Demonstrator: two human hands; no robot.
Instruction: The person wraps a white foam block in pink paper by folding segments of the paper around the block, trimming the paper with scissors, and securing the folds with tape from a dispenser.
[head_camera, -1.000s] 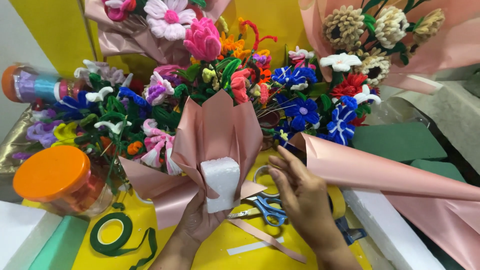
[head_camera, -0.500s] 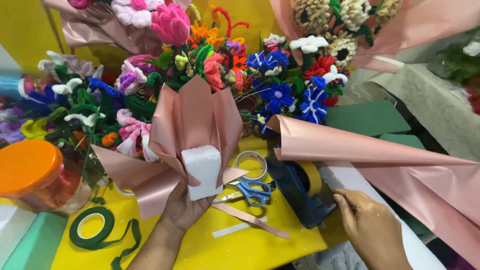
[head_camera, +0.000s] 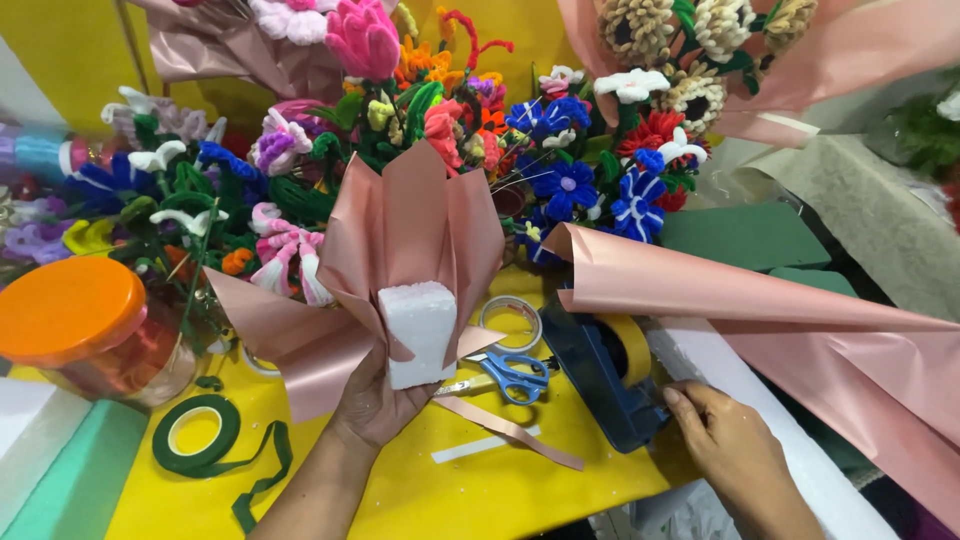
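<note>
Head | left hand (head_camera: 375, 405) fingers grip foam block (head_camera: 420, 330) | right hand (head_camera: 735, 445) fingers loose at tape dispenser (head_camera: 600, 385)

White foam block (head_camera: 420, 330) in pink wrapping paper (head_camera: 420, 230); blue-handled scissors (head_camera: 505, 376), green tape roll (head_camera: 196, 435), yellow table (head_camera: 470, 490).

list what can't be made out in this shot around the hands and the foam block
Head view:
- Back of the white foam block: hidden by pink wrapping paper.
- Left hand fingers: behind block and paper.
- Right hand fingertips: against the tape dispenser; grip unclear.
- Jar with the orange lid: contents too blurred.
- Pink paper roll: cut off at right edge.
</note>
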